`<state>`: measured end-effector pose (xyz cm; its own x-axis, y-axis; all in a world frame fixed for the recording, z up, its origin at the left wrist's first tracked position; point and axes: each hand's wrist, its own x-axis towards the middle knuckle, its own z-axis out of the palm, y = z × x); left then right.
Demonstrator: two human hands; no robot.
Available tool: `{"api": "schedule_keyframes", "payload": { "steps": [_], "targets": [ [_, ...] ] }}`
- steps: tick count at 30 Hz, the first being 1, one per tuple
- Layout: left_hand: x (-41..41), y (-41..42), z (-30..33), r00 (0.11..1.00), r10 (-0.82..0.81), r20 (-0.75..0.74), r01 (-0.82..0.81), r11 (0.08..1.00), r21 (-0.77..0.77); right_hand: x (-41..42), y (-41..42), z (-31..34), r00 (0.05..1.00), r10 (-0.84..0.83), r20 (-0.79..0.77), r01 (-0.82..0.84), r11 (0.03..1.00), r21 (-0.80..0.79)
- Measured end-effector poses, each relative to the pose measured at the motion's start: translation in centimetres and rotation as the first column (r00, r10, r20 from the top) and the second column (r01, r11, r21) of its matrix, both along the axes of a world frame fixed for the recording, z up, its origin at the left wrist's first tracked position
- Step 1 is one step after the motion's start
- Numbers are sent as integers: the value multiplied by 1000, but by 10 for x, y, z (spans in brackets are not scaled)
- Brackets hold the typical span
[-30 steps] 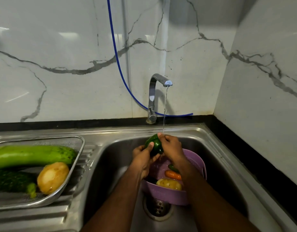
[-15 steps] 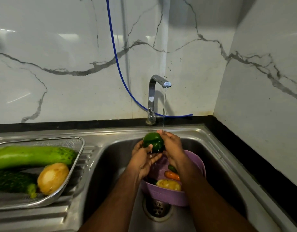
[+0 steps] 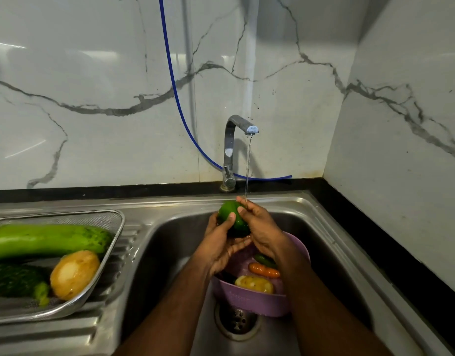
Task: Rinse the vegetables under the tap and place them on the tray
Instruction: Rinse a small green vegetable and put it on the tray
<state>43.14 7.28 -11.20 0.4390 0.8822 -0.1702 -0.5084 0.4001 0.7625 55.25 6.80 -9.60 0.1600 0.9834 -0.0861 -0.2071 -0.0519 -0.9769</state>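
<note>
Head cam view, the only one I've got: I have the green pepper (image 3: pixel 234 219) cupped between both hands over the sink (image 3: pixel 331 227), right under the thin stream from the tap (image 3: pixel 240 124). My left hand (image 3: pixel 221 249) is underneath and on the left of it, thumb curled up over the front. My right hand (image 3: pixel 259 227) wraps the right side, with the fingertips up top where the water lands. So both hands are closed round the pepper, neither one is free.

What matters for the next bit is that the tray (image 3: pixel 116 242) sits on the draining board well off to my left, and the pepper is between my palms with the left hand on the tray side. My guess is the left hand is the natural one to carry it over, since the right would have to cross. The pepper looks roundish, no real long axis, so it can go down any way up.

The tray already holds a long green gourd (image 3: pixel 46 241), a dark bumpy one (image 3: pixel 13 280) and a potato (image 3: pixel 73 273), so free room is thin, mostly at the near edge. Below my wrists is the purple colander (image 3: pixel 249 303), with a carrot (image 3: pixel 263 270), another potato (image 3: pixel 254 284) and something green left to wash
</note>
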Motion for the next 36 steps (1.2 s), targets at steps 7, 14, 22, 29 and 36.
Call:
{"api": "schedule_keyframes", "payload": {
  "steps": [7, 14, 22, 29, 36],
  "targets": [
    [10, 0, -16, 918, 179, -355, -8, 901, 433, -3, 5, -1, 956, -273, 110, 289, 943, -166],
    [2, 12, -20, 759, 427, -492, -90, 817, 570, 5, -5, 6, 953, -17, -304, -55, 973, -226],
    [-1, 9, -13, 728, 454, -514, -53, 784, 618, 3, -10, 8, 979, 72, -189, -89, 992, -85],
    [0, 7, -13, 694, 498, -520, -55, 756, 652, -18, 9, -3, 959, -209, 193, 225, 972, -62],
    [-8, 18, -17, 679, 476, -559, -86, 808, 583, -5, 1, -1, 971, 88, -223, -111, 990, -91]
  ]
}}
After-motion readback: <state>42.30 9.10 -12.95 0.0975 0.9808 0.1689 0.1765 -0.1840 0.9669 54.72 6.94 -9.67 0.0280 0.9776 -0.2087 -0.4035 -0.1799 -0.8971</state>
